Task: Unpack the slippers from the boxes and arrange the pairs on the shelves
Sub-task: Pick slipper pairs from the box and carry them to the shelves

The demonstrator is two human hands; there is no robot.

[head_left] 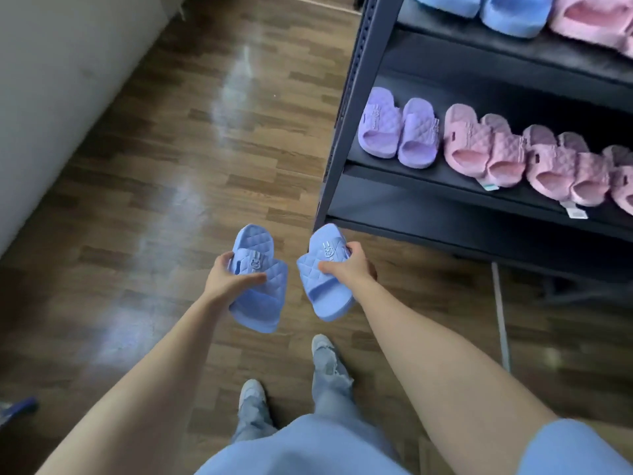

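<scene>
I hold a pair of blue quilted slippers above the wooden floor, one in each hand. My left hand (227, 277) grips the left slipper (258, 296) by its side, thumb on the strap. My right hand (349, 265) grips the right slipper (323, 286) across its strap. Both slippers are in the air, just left of and below the dark metal shelf unit (346, 132). On its lower shelf stand a purple pair (399, 128) at the left end and several pink pairs (486, 145) to the right.
The upper shelf carries blue slippers (513, 12) and pink slippers (592, 18). A pale wall or cabinet (58, 97) runs along the left. My feet and jeans (329, 371) stand on the wooden floor (171, 166). A blue object (19, 407) lies at the lower left edge.
</scene>
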